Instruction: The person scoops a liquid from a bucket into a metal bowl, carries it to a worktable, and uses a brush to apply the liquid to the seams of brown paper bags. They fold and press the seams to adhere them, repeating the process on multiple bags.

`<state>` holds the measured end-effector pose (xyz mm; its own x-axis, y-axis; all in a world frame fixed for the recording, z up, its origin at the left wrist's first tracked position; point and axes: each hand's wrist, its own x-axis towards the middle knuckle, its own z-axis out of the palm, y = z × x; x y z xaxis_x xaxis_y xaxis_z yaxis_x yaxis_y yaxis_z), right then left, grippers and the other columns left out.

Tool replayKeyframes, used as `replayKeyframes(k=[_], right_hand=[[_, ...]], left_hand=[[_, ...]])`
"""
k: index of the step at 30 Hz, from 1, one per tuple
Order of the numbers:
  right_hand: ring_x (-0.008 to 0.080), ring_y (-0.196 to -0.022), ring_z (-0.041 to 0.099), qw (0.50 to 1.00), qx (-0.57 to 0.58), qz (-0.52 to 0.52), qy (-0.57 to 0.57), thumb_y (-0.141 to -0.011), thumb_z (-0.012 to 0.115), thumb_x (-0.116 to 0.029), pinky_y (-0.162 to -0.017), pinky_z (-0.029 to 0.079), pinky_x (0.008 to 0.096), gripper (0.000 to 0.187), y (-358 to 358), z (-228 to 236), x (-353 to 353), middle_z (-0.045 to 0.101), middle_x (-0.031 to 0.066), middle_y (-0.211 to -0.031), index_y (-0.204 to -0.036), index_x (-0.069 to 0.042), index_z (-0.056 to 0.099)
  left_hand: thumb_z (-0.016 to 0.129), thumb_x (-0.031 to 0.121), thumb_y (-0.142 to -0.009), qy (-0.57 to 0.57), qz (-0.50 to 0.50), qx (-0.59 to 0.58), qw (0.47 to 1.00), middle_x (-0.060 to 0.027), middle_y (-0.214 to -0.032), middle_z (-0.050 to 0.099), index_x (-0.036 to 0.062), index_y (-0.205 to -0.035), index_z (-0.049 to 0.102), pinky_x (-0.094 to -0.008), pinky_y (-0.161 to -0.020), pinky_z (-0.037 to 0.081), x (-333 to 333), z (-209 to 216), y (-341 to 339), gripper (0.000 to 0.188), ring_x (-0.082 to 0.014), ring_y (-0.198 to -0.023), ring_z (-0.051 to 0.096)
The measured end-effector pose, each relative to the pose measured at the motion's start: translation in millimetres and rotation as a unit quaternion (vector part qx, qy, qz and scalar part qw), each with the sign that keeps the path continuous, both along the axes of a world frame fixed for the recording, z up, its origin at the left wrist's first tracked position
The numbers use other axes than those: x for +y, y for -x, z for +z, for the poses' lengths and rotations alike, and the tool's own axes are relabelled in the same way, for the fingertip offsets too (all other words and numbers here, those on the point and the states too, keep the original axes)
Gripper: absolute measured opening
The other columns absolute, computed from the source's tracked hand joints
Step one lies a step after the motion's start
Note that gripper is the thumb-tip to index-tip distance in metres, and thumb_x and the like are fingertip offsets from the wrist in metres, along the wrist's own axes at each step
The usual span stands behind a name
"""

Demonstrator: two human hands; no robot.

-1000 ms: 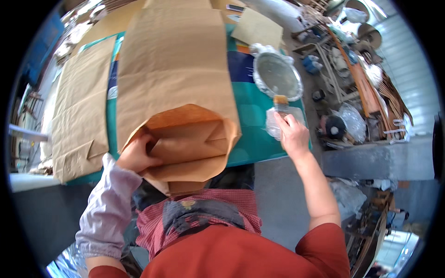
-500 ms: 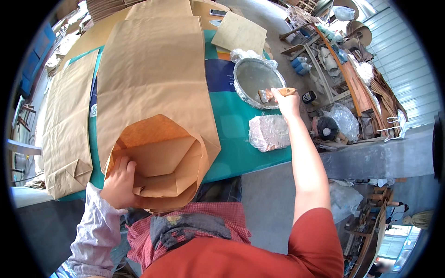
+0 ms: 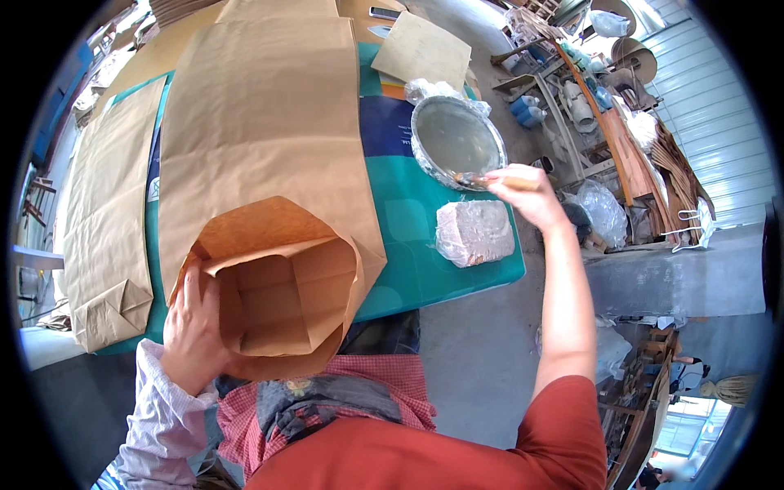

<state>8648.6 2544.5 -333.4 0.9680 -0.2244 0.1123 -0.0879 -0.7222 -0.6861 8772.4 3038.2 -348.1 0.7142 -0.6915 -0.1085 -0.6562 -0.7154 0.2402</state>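
A large brown paper bag (image 3: pixel 269 106) lies on the table with its near end folded open into a wide mouth facing me. My left hand (image 3: pixel 193 331) is closed on the left edge of that mouth, its fingers along the flap and part of them hidden. In my right hand (image 3: pixel 529 194) is the wooden handle of a brush (image 3: pixel 516 184). The brush's head lies low at the near rim of a round basin (image 3: pixel 418 145) of greyish, cloudy liquid. Just below the basin sits a whitish block wrapped in plastic (image 3: pixel 475 233).
Another flat paper bag (image 3: pixel 110 220) lies at the left, its bottom folded. A green sheet (image 3: pixel 408 278) covers the tabletop. A pale square board (image 3: pixel 422 51) and a phone (image 3: pixel 384 13) are at the back. A cluttered shelf (image 3: pixel 608 131) stands to the right.
My right hand has drawn back toward the right and nearer me, bringing the brush to the basin's near rim. My left hand has shifted left, and the bag's mouth is spread wider.
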Motion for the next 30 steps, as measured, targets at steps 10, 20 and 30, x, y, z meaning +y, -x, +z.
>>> replayKeyframes(k=[10,20,30], right_hand=[[0.0094,-0.035,0.035,0.704,-0.237,-0.26,-0.617,-0.087,0.052,-0.021,-0.035,0.028,0.0214,0.022,-2.8,-42.1,-32.8,0.047,-0.0003,-0.051,-0.085,-0.001,0.061],[0.0055,-0.06,0.054,0.931,-0.067,-0.042,-0.357,-0.089,0.06,-0.009,-0.054,0.044,0.023,0.012,-64.2,-59.0,348.2,0.061,0.0013,-0.067,-0.084,0.002,0.062],[0.0128,-0.063,0.06,0.95,-0.083,0.004,-0.302,-0.084,0.062,-0.007,-0.058,0.048,0.0288,0.01,-53.2,-48.8,341.1,0.065,0.0081,-0.07,-0.079,0.001,0.063]], left_hand=[[0.088,0.038,-0.042,0.097,-0.023,0.12,0.988,-0.026,-0.142,0.029,0.0006,-0.139,0.029,-0.0434,-0.108,0.03,7.4,-3.9,-26.8,0.12,-0.0406,-0.132,0.03],[0.089,0.031,-0.046,0.187,-0.047,0.192,0.962,-0.022,-0.143,0.029,0.0049,-0.145,0.018,-0.041,-0.111,0.024,26.0,-25.2,-29.4,0.125,-0.0373,-0.135,0.026],[0.086,0.038,-0.047,0.216,-0.048,0.165,0.961,-0.024,-0.138,0.031,0.0078,-0.141,0.027,-0.0428,-0.106,0.031,25.3,-34.4,-23.1,0.115,-0.0405,-0.129,0.032]])
